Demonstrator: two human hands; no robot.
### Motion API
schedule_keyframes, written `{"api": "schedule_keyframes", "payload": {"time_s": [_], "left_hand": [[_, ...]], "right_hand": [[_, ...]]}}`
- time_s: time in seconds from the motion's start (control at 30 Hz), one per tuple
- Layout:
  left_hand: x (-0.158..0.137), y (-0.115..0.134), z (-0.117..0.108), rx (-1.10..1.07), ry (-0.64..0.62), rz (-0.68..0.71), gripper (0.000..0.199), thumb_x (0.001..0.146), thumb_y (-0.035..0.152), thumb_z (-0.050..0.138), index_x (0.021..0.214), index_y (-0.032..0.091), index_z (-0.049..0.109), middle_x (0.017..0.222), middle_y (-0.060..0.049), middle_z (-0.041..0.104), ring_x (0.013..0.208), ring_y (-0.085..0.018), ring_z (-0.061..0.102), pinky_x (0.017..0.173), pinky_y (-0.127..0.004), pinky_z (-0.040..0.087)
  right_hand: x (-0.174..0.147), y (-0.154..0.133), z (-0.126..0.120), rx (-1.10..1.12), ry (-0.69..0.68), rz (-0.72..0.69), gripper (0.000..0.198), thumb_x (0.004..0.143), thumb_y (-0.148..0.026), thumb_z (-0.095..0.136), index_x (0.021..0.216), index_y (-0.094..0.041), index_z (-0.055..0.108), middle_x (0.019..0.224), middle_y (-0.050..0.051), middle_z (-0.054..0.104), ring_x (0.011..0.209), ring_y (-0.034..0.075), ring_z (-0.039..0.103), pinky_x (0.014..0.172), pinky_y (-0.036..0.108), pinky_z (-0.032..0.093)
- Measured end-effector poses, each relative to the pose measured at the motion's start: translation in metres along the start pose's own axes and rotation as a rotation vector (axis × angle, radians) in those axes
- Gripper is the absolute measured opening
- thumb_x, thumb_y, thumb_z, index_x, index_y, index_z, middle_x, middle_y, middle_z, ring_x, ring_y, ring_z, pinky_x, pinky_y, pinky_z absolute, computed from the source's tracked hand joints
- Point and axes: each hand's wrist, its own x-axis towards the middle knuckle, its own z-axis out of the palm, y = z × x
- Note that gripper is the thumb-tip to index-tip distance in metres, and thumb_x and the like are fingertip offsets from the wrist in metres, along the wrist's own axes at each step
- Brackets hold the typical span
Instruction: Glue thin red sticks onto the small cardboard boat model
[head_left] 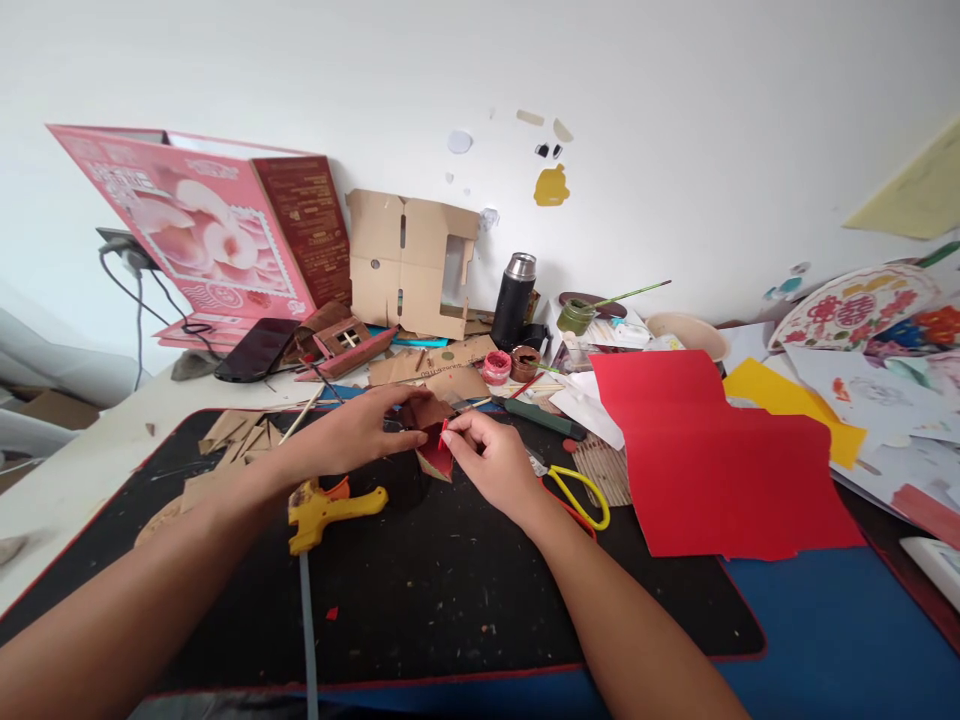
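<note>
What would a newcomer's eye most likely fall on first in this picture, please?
Probably the big red sheet at the right, lying partly over the edge of the black mat, and then the pink box standing at the back left before the wall. Near the middle, the right hand pinches a small red strip, while the yellow glue gun lies on the mat between the forearms.

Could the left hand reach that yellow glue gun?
Probably yes: the glue gun lies on the black mat near the left hand, its handle uncovered, though that hand is at the small reddish piece.
</note>
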Motion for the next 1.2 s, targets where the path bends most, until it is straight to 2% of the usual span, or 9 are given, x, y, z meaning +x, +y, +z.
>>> {"api": "schedule_keyframes", "payload": {"time_s": [0.2,0.5,0.9,1.2], "left_hand": [[-0.002,0.000,-0.003,0.007,-0.008,0.037,0.065,0.092,0.062,0.062,0.146,0.026,0.063,0.150,-0.009,0.069,0.140,-0.034,0.062,0.118,-0.046,0.049],[-0.002,-0.001,-0.004,0.020,-0.014,0.036,0.065,0.090,0.059,0.064,0.146,0.027,0.063,0.151,-0.009,0.068,0.141,-0.034,0.061,0.120,-0.048,0.047],[-0.002,-0.004,-0.004,-0.005,-0.027,0.035,0.062,0.091,0.057,0.063,0.146,0.027,0.062,0.150,-0.009,0.068,0.142,-0.034,0.060,0.121,-0.047,0.045],[0.002,-0.011,-0.004,-0.016,-0.030,0.016,0.070,0.089,0.056,0.066,0.150,0.023,0.057,0.159,-0.011,0.061,0.147,-0.033,0.056,0.127,-0.048,0.039]], "right_hand": [[-0.001,-0.005,0.000,-0.001,-0.012,-0.010,0.019,0.098,-0.037,0.063,0.097,-0.022,0.073,0.060,-0.005,0.055,0.055,0.015,0.048,0.059,0.029,0.035],[-0.002,-0.004,0.003,-0.012,-0.040,-0.003,0.018,0.098,-0.036,0.062,0.089,-0.023,0.069,0.061,-0.005,0.054,0.055,0.014,0.046,0.057,0.029,0.032],[-0.004,-0.005,0.001,-0.011,-0.012,-0.007,0.018,0.098,-0.037,0.062,0.091,-0.022,0.071,0.060,-0.005,0.052,0.055,0.015,0.047,0.059,0.029,0.034],[0.001,0.000,-0.003,0.245,0.115,0.078,0.029,0.095,-0.050,0.066,0.091,-0.020,0.067,0.061,-0.006,0.046,0.053,0.013,0.040,0.053,0.027,0.032]]}}
